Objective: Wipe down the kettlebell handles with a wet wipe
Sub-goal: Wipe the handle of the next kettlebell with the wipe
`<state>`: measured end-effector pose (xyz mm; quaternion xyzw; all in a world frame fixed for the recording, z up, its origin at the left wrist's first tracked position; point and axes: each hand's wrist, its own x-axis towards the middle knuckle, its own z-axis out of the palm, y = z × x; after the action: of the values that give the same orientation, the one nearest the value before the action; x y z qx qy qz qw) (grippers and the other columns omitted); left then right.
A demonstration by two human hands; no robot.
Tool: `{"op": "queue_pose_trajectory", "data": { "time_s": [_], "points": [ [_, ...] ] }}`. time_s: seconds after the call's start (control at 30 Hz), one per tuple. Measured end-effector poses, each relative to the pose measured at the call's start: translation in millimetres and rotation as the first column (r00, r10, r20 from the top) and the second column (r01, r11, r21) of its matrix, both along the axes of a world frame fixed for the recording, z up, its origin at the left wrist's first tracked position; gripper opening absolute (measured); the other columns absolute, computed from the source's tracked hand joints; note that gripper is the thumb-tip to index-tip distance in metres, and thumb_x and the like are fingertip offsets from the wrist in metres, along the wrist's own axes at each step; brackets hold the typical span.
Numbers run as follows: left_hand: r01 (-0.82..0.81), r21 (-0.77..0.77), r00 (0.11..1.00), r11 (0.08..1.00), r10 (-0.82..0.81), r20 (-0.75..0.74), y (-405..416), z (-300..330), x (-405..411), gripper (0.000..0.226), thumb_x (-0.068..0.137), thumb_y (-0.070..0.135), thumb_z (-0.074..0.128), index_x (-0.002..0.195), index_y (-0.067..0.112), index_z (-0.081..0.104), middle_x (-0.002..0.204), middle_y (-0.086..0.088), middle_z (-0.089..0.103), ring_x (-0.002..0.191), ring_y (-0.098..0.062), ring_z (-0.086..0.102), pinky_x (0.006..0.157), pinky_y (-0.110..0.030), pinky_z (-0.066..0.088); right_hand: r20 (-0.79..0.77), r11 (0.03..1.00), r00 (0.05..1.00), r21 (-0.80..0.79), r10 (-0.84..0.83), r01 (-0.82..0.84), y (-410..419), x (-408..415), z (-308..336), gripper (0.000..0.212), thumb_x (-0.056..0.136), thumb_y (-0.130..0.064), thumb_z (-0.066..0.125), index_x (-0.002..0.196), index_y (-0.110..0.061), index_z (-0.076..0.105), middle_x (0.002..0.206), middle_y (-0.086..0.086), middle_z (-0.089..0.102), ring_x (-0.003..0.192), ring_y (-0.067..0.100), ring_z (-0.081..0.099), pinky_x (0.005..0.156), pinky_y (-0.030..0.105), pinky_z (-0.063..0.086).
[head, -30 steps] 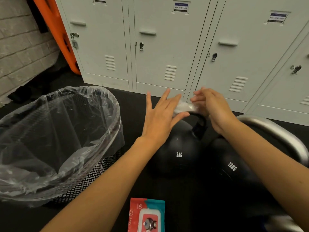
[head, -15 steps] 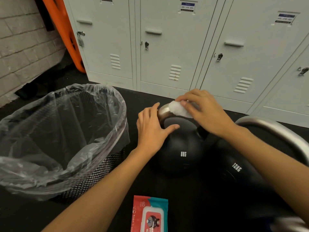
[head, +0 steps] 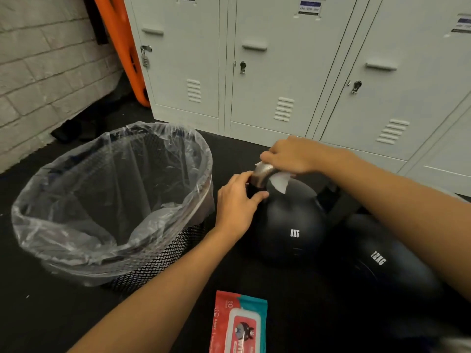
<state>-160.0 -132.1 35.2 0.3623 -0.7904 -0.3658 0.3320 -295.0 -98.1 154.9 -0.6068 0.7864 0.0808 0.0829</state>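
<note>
So over on the far left a brick wall [head: 46,72] is being leaned on by something orange [head: 119,47], and right next to that a row of pale grey lockers [head: 280,72] is being stretched across the back. On the black floor [head: 51,314], a mesh waste bin [head: 158,261] is being lined with a clear plastic bag [head: 76,200], sitting just left of the weights. The left hand [head: 237,205] is being wrapped around the left leg of the shiny handle [head: 262,174] on the 8KG kettlebell [head: 290,225], fingers clenched on it with the thumb pressed against the black ball. The right hand [head: 290,154] is being pressed down on top of that same handle, with the white wet wipe [head: 279,180] being pinched against the metal and a corner being left hanging below the fingers. Near the bottom edge, a red and teal pack of wipes [head: 239,324] is being kept flat on the floor. Further right, the 12KG kettlebell [head: 382,261] is being crossed by the right forearm, touching or just beside the smaller one.
</note>
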Motion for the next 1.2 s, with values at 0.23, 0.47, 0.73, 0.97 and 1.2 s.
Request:
{"op": "queue_pose_trajectory", "data": {
  "time_s": [0.23,0.47,0.73,0.97,1.2],
  "points": [
    [0.025,0.065,0.998,0.998,-0.021,-0.063,1,2,2,0.047,0.077,0.028,0.078,0.12,0.019,0.061,0.11,0.004,0.062,0.103,-0.01,0.058,0.091,-0.026,0.045,0.036,0.999,0.998,-0.01,-0.045,0.045,23,-12,13,0.039,0.107,-0.028,0.021,0.107,-0.009,0.054,0.113,0.017,0.059,0.097,0.029,0.052,0.085,0.034,0.038],
    [0.005,0.064,0.998,0.998,-0.001,-0.069,1,-6,2,0.036,0.077,0.035,0.078,0.105,0.018,0.064,0.096,0.005,0.063,0.09,-0.009,0.058,0.08,-0.031,0.05,-0.551,0.807,0.764,-0.249,0.336,-0.535,34,9,-48,0.041,0.084,-0.025,0.071,0.125,-0.028,0.064,0.115,0.003,0.066,0.113,0.026,0.062,0.112,0.065,0.016],
    [0.028,0.116,0.994,0.993,-0.015,-0.109,1,-5,5,0.042,0.077,0.032,0.078,0.114,0.02,0.064,0.109,0.007,0.061,0.096,-0.002,0.056,0.075,-0.004,0.038,-0.416,0.747,0.834,-0.405,0.362,-0.527,75,-45,-33,0.045,0.1,-0.025,0.05,0.145,-0.026,0.047,0.142,0.003,0.055,0.123,0.023,0.057,0.113,0.048,0.031],
    [0.023,0.116,0.993,0.993,-0.01,-0.115,0,-6,4,0.04,0.076,0.03,0.079,0.11,0.018,0.064,0.106,0.006,0.061,0.093,-0.002,0.057,0.072,-0.002,0.039,-0.217,0.86,0.96,-0.441,0.175,-0.257,38,-7,-30,0.056,0.098,-0.047,0.018,0.119,-0.025,0.065,0.099,0.001,0.069,0.096,0.026,0.065,0.106,0.04,0.032],
    [0.036,0.117,0.993,0.992,-0.022,-0.12,-2,-8,4,0.033,0.076,0.035,0.079,0.102,0.02,0.064,0.099,0.005,0.063,0.091,-0.005,0.06,0.078,-0.022,0.049,-0.52,0.81,0.788,-0.274,0.329,-0.519,37,2,-45,0.045,0.097,-0.037,0.029,0.119,-0.023,0.067,0.109,0.002,0.068,0.104,0.025,0.064,0.109,0.052,0.033]
  ]
}}
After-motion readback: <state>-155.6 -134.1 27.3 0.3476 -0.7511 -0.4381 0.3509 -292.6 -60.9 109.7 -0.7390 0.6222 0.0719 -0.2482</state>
